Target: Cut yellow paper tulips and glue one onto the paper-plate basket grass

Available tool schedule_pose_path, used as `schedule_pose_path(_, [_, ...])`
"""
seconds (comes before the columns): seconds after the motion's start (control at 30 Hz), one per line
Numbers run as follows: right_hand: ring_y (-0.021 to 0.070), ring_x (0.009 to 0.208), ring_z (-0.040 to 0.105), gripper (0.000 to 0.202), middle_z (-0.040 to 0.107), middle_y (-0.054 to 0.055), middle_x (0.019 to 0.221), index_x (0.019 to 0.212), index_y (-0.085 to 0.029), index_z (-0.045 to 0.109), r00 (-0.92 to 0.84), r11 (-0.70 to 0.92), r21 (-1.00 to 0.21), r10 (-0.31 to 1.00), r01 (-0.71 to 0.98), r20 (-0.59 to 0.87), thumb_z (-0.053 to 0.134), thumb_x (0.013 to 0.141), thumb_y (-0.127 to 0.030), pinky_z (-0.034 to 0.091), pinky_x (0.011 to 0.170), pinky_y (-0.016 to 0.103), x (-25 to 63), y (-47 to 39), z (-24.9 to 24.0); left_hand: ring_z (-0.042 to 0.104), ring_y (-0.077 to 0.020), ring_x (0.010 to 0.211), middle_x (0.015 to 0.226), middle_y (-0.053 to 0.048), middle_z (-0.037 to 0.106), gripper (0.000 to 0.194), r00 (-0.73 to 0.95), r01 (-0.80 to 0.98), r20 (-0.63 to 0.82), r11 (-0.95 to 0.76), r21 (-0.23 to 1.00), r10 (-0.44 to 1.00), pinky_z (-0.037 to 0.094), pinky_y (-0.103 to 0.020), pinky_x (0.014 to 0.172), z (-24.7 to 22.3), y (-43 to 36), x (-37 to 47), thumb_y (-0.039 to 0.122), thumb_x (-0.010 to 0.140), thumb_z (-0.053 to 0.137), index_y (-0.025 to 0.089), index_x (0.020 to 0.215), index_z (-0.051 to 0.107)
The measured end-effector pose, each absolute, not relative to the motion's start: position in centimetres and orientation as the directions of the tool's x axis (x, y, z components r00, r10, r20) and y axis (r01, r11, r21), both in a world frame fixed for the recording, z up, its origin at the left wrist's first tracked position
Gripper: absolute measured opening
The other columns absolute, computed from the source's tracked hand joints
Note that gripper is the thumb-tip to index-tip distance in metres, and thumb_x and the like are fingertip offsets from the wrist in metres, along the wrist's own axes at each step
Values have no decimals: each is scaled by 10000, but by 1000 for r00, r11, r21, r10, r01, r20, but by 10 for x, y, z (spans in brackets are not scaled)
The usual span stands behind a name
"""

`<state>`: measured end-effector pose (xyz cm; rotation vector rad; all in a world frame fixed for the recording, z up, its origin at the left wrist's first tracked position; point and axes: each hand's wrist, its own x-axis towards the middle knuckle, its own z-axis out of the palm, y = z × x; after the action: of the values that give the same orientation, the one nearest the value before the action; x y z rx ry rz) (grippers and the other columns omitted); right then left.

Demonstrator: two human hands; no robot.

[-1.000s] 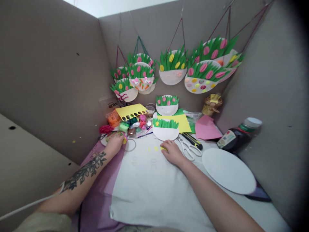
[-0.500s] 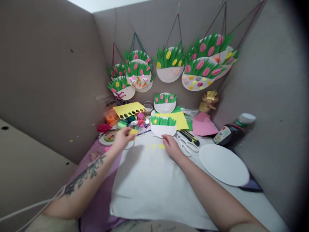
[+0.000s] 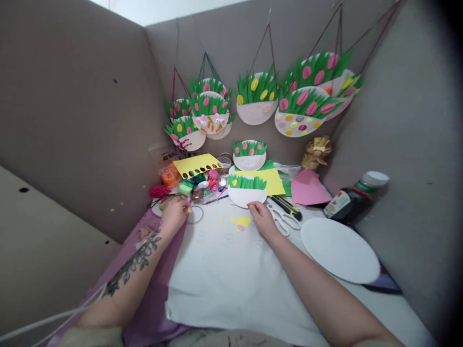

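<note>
My right hand (image 3: 263,219) pinches the lower rim of a cut white paper plate (image 3: 247,196), which has green paper grass and one yellow paper flower (image 3: 235,183) along its top. To the left, my left hand (image 3: 174,214) is closed, with a small pink paper piece (image 3: 188,204) at its fingertips; a fleck of yellow shows there too. A decorated round plate (image 3: 156,209) lies partly hidden behind this hand. Between the hands, yellow paper pieces (image 3: 244,221) and a pink oval (image 3: 240,228) rest on the white cloth (image 3: 217,274).
White scissors (image 3: 284,222) and a cutter knife (image 3: 287,207) lie right of my right hand. Further right are a white oval board (image 3: 340,250) and a dark bottle (image 3: 352,197). Yellow card (image 3: 275,180) and craft supplies sit behind. Finished plates (image 3: 257,113) hang on the grey wall.
My left hand has moved left and back from the yellow piece it held; pink now shows at its fingertips. A pink oval and more yellow paper show on the cloth. My right hand stays on the plate.
</note>
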<state>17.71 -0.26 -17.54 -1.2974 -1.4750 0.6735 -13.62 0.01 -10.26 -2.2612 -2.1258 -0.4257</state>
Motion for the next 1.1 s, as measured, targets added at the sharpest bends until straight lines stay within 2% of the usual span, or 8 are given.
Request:
schedule_pose_path(0.3, [199,828,550,248,612,55,831,821,-179,611,51,286,-841,937,460,347,435,837,-354,426,782,325,176,-5,-172,549,-275,948,997,-134,584,272,166,984,128,-172,43,978,424,-355,801,-112,11,-150,279,777,528,223,987,690])
schedule_pose_path(0.43, [189,794,540,243,598,44,798,797,-182,606,8,306,-822,935,481,353,429,843,-343,423,769,318,175,-6,-173,552,-254,946,1009,-121,585,252,162,981,89,-170,91,983,420,-333,808,-111,17,-150,258,757,545,207,964,678])
schedule_pose_path(0.57, [187,810,540,203,597,42,819,805,-184,606,17,301,-826,936,477,351,437,831,-291,422,762,312,176,-5,-173,572,-249,863,907,-117,619,229,130,976,169,-156,151,977,424,-319,731,-97,16,-149,330,779,511,170,811,672])
schedule_pose_path(0.63, [182,834,540,183,595,43,856,831,-183,610,10,305,-824,936,477,352,433,814,-224,421,771,310,178,-7,-171,580,-218,797,867,-87,634,260,116,965,200,-157,208,973,422,-293,682,-87,13,-139,358,806,462,178,814,649])
schedule_pose_path(0.7, [175,856,535,197,591,44,884,843,-181,616,-57,338,-798,932,499,359,429,789,-153,417,792,309,180,-11,-166,579,-183,703,758,-47,634,251,108,898,216,-189,398,970,414,-263,621,-79,7,-121,364,808,449,174,798,614])
schedule_pose_path(0.83, [187,916,498,158,579,52,898,834,-178,633,-315,454,-670,891,587,328,516,748,-119,392,843,319,178,-23,-154,566,-126,575,665,-8,613,212,221,586,49,-172,792,974,397,-207,497,-81,-3,-66,355,777,479,168,812,575])
schedule_pose_path(1.0, [217,986,440,202,534,71,979,966,-195,611,-440,487,-538,870,688,224,567,770,-194,367,881,346,172,-33,-147,553,-114,560,663,-16,624,183,300,424,-8,-125,897,954,429,-212,527,-108,0,-11,203,699,516,130,818,634])
schedule_pose_path(1.1, [220,976,433,177,523,71,971,908,-189,600,-427,453,-518,887,726,178,559,740,-151,371,864,338,168,-32,-148,569,-121,616,712,-33,652,200,252,411,13,-119,904,968,439,-218,579,-121,3,-1,146,667,517,125,807,657])
